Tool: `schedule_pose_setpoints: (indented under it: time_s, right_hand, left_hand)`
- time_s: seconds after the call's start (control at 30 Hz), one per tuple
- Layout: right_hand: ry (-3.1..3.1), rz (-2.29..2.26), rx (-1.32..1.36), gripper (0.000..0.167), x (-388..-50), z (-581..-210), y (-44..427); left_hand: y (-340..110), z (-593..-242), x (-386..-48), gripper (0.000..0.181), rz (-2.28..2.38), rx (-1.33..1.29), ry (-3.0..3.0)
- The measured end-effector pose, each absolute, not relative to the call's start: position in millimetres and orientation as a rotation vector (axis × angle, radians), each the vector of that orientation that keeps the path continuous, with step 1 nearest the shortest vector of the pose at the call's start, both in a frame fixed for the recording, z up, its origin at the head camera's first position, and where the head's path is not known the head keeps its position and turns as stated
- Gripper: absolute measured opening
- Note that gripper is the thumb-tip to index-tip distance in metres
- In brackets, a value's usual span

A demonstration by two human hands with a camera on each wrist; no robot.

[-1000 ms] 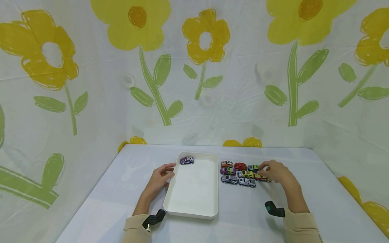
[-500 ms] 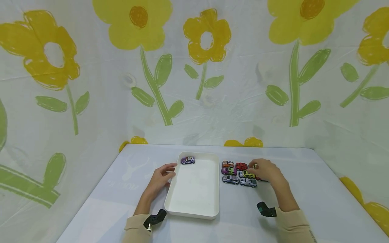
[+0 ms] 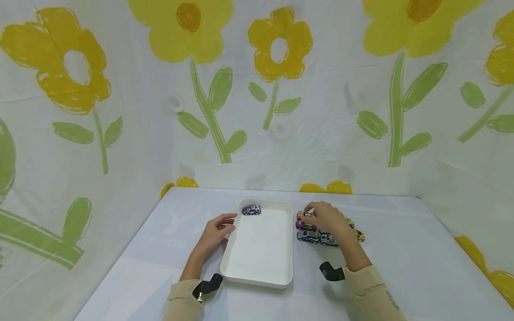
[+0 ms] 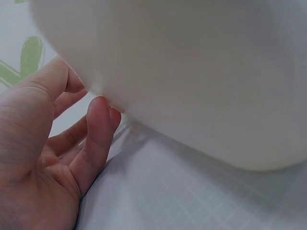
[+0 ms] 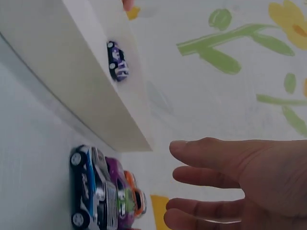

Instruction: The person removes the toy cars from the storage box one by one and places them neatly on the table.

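Note:
A white tray (image 3: 259,249) lies on the table with one purple-and-white toy car (image 3: 251,209) in its far left corner. My left hand (image 3: 213,234) rests with its fingertips against the tray's left side, fingers loosely bent. To the right of the tray, my right hand (image 3: 329,218) hovers over a cluster of toy cars. Its fingers are extended and apart from the thumb, with nothing between them, close to the orange car (image 3: 304,215). A purple-and-green car (image 3: 306,225) and a silver-and-blue car (image 5: 93,189) show beside it. The hand partly hides several others.
Two silver cars stand in the near row, one of them a grey car (image 3: 328,240). A yellow car (image 3: 359,235) pokes out right of the right wrist. Flower-printed cloth (image 3: 321,151) walls the table's back and sides.
My right hand has moved left across the cars, from the rightmost ones to above the orange one. My left hand stays at the tray. The head view has shifted slightly.

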State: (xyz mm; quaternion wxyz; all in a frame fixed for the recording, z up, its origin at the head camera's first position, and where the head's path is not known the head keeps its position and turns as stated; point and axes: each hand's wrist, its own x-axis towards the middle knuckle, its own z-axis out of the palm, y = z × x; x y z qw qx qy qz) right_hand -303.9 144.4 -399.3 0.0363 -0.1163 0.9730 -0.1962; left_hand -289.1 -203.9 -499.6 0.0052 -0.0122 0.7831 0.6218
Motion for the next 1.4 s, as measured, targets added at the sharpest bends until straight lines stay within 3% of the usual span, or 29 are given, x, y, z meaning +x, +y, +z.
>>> schedule_pose_setpoints:
  time_s: [0.5, 1.0, 1.4]
  right_hand:
    - [2.96, -0.641, -0.463, 0.043, -329, -385, 62]
    - [2.936, -0.693, -0.472, 0.053, -352, -434, 9]
    - [2.973, -0.677, -0.418, 0.049, -348, -444, -9]
  left_hand:
    - [-205, -501, -292, 0.04, 1.986, 0.008, 2.434]
    - [-204, -500, -289, 0.041, 1.972, 0.058, 2.452]
    - [-204, -502, -289, 0.039, 1.965, 0.046, 2.466]
